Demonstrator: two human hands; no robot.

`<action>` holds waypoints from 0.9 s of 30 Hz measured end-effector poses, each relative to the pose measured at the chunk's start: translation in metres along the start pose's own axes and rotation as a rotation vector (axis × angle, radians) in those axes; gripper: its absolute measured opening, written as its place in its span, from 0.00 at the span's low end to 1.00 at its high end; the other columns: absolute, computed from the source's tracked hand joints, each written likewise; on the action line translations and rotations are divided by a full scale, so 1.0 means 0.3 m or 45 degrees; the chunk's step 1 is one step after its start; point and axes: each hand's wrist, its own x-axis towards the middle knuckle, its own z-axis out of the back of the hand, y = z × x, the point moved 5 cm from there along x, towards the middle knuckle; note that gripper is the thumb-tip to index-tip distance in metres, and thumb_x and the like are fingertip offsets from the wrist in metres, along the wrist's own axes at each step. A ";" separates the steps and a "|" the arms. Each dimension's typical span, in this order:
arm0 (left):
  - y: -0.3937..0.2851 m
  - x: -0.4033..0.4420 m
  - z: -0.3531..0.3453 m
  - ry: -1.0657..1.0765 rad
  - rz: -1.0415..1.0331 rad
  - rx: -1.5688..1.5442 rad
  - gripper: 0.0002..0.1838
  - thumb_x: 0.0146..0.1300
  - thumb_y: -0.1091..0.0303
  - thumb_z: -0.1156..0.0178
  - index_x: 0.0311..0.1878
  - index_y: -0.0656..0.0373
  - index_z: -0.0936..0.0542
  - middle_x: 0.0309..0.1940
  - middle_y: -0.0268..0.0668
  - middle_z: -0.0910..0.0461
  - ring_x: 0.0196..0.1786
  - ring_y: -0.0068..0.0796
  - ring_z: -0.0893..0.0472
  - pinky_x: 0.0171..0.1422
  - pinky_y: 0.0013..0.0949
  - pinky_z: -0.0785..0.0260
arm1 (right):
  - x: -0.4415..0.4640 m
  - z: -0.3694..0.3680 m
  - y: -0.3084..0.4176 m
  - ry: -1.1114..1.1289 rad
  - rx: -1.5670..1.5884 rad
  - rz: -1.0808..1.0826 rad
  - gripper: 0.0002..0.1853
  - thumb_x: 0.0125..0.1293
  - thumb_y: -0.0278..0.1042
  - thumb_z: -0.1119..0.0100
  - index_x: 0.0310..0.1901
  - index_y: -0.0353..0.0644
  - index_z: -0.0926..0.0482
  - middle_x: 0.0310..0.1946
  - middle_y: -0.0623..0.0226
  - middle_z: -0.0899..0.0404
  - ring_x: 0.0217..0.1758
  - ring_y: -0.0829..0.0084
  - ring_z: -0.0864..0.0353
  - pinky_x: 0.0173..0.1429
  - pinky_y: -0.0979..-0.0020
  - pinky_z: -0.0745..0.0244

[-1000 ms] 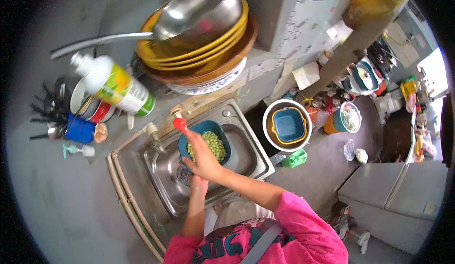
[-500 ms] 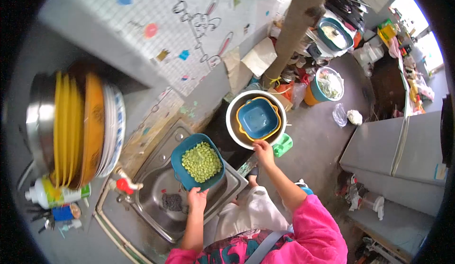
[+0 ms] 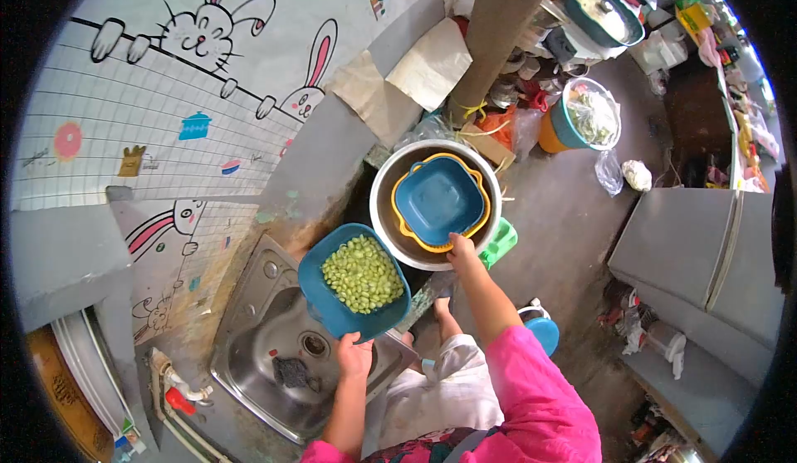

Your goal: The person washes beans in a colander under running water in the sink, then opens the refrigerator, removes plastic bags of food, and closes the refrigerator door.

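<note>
My left hand (image 3: 354, 358) grips the near rim of a blue plastic basin (image 3: 383, 323) full of shelled green beans (image 3: 362, 275), held over the sink's far edge. To its right, a second blue basin (image 3: 438, 200) sits nested in a yellow basket (image 3: 400, 224), and both rest inside a large metal bowl (image 3: 383, 205). My right hand (image 3: 462, 251) is closed on the near rim of this second basin; whether it also grips the yellow rim I cannot tell.
Below the left basin is a steel sink (image 3: 257, 380) with a dark scrubber (image 3: 292, 372) and a drain. A red-handled tap (image 3: 179, 400) stands at its left. Beyond the bowl are a green plastic item (image 3: 501, 243), a bucket (image 3: 558, 131) and a post (image 3: 506, 48).
The view has shifted, showing more wall and less of the plate rack. The bean basin is nearer the metal bowl. My right hand has closed on the nested basin's rim.
</note>
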 end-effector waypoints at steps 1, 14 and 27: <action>-0.008 -0.006 -0.020 -0.007 -0.005 0.011 0.27 0.46 0.79 0.54 0.55 0.63 0.36 0.53 0.41 0.32 0.54 0.40 0.30 0.56 0.45 0.36 | 0.003 -0.002 0.003 -0.006 0.006 -0.010 0.18 0.54 0.37 0.41 0.46 0.44 0.30 0.40 0.59 0.33 0.31 0.65 0.31 0.37 0.59 0.32; -0.069 -0.077 -0.003 -0.054 -0.103 -0.024 0.26 0.46 0.79 0.54 0.54 0.61 0.35 0.51 0.39 0.32 0.54 0.38 0.31 0.56 0.44 0.37 | -0.146 -0.005 0.114 0.081 -0.002 0.217 0.08 0.59 0.31 0.49 0.31 0.34 0.31 0.23 0.63 0.31 0.21 0.68 0.28 0.24 0.65 0.22; -0.172 -0.233 0.213 -0.103 -0.127 -0.210 0.24 0.46 0.78 0.53 0.51 0.61 0.33 0.48 0.39 0.29 0.49 0.40 0.27 0.50 0.45 0.31 | -0.693 0.241 0.155 0.411 -0.481 0.567 0.11 0.56 0.33 0.50 0.39 0.36 0.29 0.34 0.64 0.26 0.34 0.70 0.24 0.31 0.67 0.22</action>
